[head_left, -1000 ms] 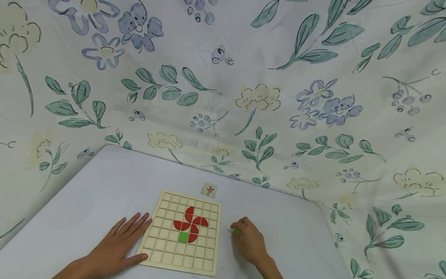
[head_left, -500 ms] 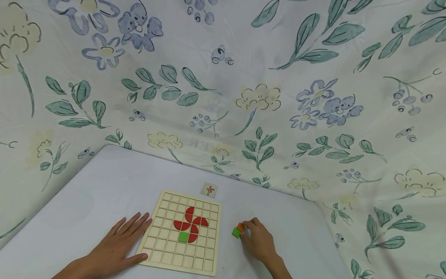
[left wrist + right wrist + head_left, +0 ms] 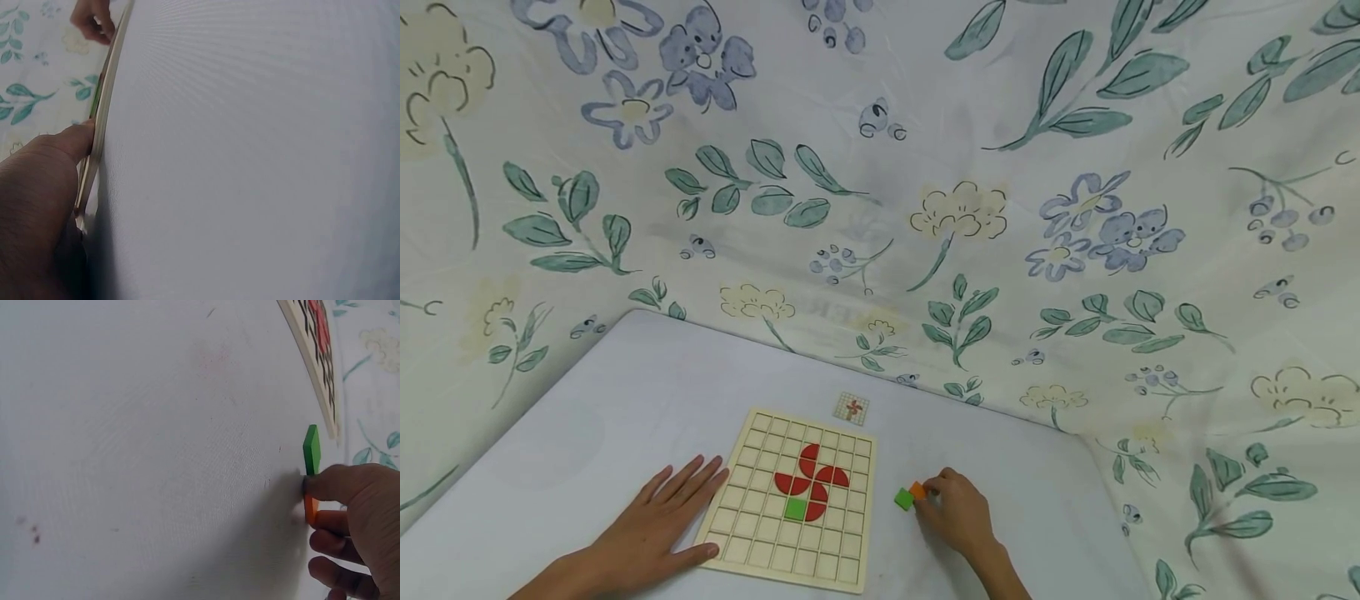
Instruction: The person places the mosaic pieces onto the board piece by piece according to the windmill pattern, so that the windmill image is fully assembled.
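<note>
My left hand (image 3: 651, 525) lies with fingers spread along the left edge of the square wooden grid board (image 3: 751, 527); its thumb touches the lower left corner. Set in the grid are several red rounded pieces (image 3: 832, 476) forming a pinwheel, plus one green square tile (image 3: 795, 508). To the right of the board, my right hand (image 3: 957, 512) pinches an orange tile (image 3: 918, 490) between thumb and finger. A loose green tile (image 3: 904, 499) is beside the orange one, on its board side. In the right wrist view the thumb partly covers the orange tile.
A small pattern card (image 3: 852, 408) with a printed pinwheel lies just beyond the board's far edge. The white tabletop (image 3: 685, 375) ends at a floral cloth (image 3: 850, 208) hanging behind and at the sides.
My right hand has moved slightly right. An orange tile has come into view in its fingers, and the loose green tile, earlier at the fingertips, now lies just left of it. The left hand stays put.
</note>
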### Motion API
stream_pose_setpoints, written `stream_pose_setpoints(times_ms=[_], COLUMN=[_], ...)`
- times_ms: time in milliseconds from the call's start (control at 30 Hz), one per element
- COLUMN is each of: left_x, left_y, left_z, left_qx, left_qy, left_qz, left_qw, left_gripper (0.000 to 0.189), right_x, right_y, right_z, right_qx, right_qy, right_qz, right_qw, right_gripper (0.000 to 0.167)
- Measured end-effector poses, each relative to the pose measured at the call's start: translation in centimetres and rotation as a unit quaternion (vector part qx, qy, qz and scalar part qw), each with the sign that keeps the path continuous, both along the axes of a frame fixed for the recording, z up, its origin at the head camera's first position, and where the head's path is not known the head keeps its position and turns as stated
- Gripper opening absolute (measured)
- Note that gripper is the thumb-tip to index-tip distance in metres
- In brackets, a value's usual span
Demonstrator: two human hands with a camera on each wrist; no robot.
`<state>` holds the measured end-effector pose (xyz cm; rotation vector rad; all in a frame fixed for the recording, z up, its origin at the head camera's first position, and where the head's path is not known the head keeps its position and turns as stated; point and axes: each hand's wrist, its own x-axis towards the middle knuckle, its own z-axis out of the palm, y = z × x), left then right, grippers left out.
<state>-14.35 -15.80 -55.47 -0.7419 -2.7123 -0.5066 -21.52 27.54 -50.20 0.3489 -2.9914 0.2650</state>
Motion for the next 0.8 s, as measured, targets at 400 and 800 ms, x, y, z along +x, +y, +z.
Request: stream_pose_setpoints(times_ms=[400, 800], left_x=[0.2, 0.1], left_y=[0.1, 0.0], left_z=[0.2, 0.1], left_qx=[0.0, 0.0], left_qy=[0.001, 0.017], left_qz=[0.003, -0.002], left_qw=[1.0, 0.9998], left_gripper=[0.089, 0.09], right_x=[0.2, 0.6], right_y=[-0.7, -1.9], right_z=[0.4, 0.5], right_qx=[0.012, -0.029], right_qy=[-0.012, 0.024], right_qz=[-0.023, 0.01], right_qw=[0.9996, 0.9992], right_gripper=[0.017, 0.018])
